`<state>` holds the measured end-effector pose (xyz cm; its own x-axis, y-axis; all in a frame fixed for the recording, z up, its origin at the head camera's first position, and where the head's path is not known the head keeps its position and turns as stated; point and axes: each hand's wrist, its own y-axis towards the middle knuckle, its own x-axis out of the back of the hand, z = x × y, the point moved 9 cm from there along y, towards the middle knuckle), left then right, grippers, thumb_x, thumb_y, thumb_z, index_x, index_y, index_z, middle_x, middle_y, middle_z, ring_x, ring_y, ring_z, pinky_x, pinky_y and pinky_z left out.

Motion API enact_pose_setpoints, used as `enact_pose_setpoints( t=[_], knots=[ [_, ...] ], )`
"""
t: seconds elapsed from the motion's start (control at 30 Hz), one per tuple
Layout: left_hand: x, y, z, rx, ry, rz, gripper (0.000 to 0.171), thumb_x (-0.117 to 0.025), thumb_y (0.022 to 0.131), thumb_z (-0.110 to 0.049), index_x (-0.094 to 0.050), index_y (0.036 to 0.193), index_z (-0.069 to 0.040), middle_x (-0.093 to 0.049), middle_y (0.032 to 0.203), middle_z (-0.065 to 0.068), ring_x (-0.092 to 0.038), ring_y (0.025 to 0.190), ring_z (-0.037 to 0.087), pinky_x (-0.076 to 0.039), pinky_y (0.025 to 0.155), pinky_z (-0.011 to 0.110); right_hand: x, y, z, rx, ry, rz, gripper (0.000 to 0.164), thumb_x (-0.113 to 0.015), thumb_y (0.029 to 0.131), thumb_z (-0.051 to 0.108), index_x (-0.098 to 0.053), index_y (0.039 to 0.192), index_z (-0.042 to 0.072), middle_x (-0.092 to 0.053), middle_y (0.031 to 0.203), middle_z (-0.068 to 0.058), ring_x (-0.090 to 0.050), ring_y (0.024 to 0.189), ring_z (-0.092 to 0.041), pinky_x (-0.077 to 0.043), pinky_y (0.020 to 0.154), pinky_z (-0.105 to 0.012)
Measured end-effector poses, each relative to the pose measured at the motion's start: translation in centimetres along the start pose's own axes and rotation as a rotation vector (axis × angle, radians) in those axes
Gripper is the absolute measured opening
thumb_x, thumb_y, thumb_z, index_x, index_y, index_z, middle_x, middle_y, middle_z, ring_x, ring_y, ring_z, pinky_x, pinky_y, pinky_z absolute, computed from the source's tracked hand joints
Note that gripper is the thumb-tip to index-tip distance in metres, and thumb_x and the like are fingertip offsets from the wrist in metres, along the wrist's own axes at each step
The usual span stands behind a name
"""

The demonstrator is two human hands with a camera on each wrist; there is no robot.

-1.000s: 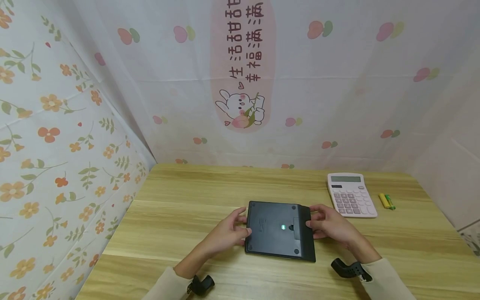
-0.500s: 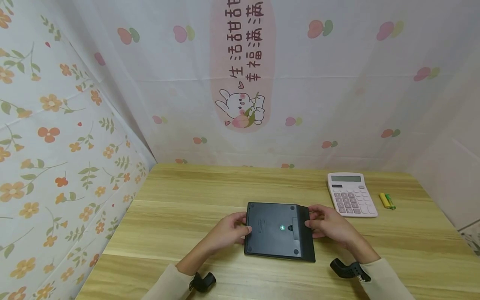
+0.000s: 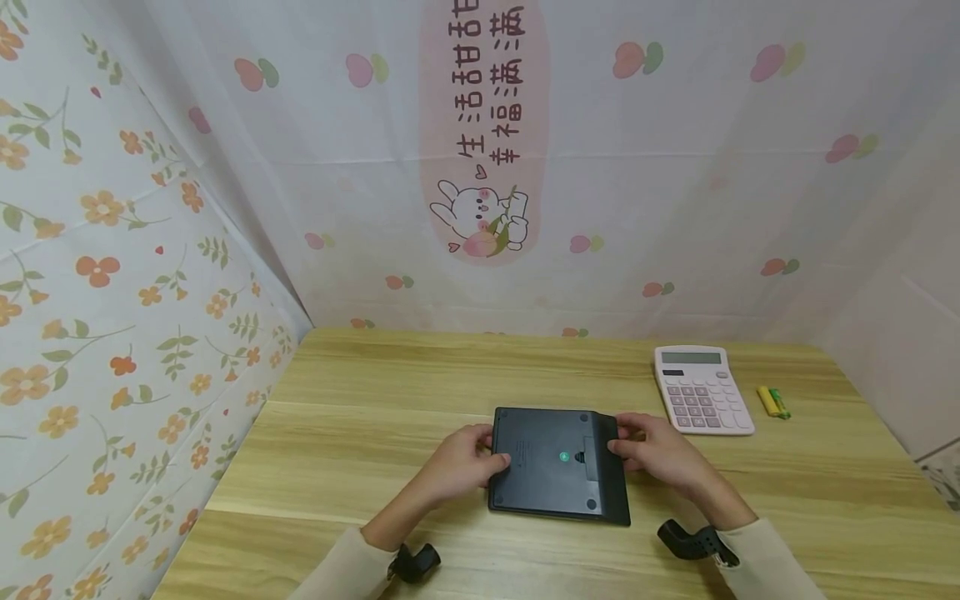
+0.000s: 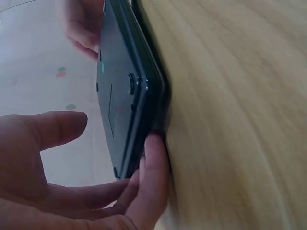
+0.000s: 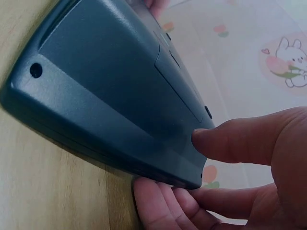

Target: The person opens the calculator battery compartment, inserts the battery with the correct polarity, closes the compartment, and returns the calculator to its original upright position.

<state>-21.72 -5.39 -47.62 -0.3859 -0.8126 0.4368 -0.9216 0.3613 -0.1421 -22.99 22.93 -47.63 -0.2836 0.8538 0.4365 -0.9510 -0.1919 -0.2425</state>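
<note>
A black calculator point(image 3: 543, 462) lies back side up on the table, its battery cover point(image 5: 180, 86) and small round feet showing; its keys are hidden. My left hand point(image 3: 459, 465) holds its left edge. In the left wrist view, the left fingers point(image 4: 154, 172) reach under that edge, and the thumb stands over the back with a gap visible. My right hand point(image 3: 660, 452) grips the thicker right end, thumb on the back. In the right wrist view, the right fingers point(image 5: 160, 203) are tucked beneath the edge.
A pink calculator point(image 3: 701, 392) lies face up at the back right. Beside it are a yellow battery point(image 3: 768, 402) and a green one point(image 3: 781, 403). The wooden table point(image 3: 375, 375) meets a patterned cloth point(image 3: 675, 208) behind and another on the left.
My left hand has moved right, its fingers closing in on the edge and its thumb reaching farther over the back. The black calculator has shifted very slightly. My right hand keeps its grip.
</note>
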Motion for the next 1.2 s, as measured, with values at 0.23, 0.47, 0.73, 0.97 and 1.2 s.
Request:
enact_pose_setpoints(
  t=[0.23, 0.47, 0.73, 0.97, 1.2],
  knots=[
    [0.31, 0.11, -0.52, 0.007, 0.166, -0.053, 0.06, -0.078, 0.096, -0.031, -0.066, 0.135, 0.012, -0.061, 0.112, 0.014, -0.053, 0.086, 0.02, -0.044, 0.071, 0.032, -0.29, 0.17, 0.3, 0.032, -0.049, 0.005, 0.052, -0.073, 0.1, 0.004, -0.053, 0.142, -0.021, -0.056, 0.112, -0.017, -0.065, 0.097, -0.027, -0.063, 0.077, -0.038],
    [-0.09, 0.14, -0.75, 0.023, 0.139, -0.021, 0.056, -0.078, 0.096, -0.031, -0.064, 0.129, 0.012, -0.053, 0.103, 0.012, -0.049, 0.09, 0.024, -0.04, 0.072, 0.034, -0.57, 0.17, 0.51, 0.046, -0.059, 0.006, 0.052, -0.076, 0.092, -0.001, -0.058, 0.138, -0.018, -0.06, 0.111, -0.018, -0.063, 0.093, -0.026, -0.061, 0.073, -0.034],
    [-0.27, 0.13, -0.63, 0.056, 0.15, -0.019, 0.07, -0.078, 0.096, -0.034, -0.06, 0.141, 0.016, -0.051, 0.114, 0.016, -0.055, 0.093, 0.027, -0.047, 0.079, 0.041, -0.42, 0.0, 0.65, 0.02, -0.136, -0.034, 0.068, -0.078, 0.091, 0.001, -0.05, 0.148, -0.022, -0.058, 0.12, -0.024, -0.06, 0.099, -0.031, -0.059, 0.075, -0.034],
    [-0.39, 0.15, -0.62, 0.057, 0.174, -0.019, 0.074, -0.078, 0.095, -0.038, -0.059, 0.141, 0.016, -0.05, 0.117, 0.017, -0.057, 0.094, 0.028, -0.05, 0.082, 0.044, -0.4, 0.11, 0.74, 0.023, -0.173, -0.054, 0.068, -0.079, 0.09, 0.001, -0.052, 0.147, -0.022, -0.058, 0.123, -0.026, -0.059, 0.102, -0.032, -0.058, 0.075, -0.035],
    [-0.49, 0.11, -0.69, 0.06, 0.18, -0.013, 0.075, -0.077, 0.095, -0.039, -0.058, 0.142, 0.016, -0.049, 0.116, 0.016, -0.057, 0.092, 0.027, -0.05, 0.08, 0.042, -0.4, 0.21, 0.72, 0.025, -0.2, -0.067, 0.053, -0.079, 0.09, 0.003, -0.062, 0.137, -0.015, -0.056, 0.113, -0.021, -0.056, 0.098, -0.031, -0.055, 0.072, -0.034]
  ],
)
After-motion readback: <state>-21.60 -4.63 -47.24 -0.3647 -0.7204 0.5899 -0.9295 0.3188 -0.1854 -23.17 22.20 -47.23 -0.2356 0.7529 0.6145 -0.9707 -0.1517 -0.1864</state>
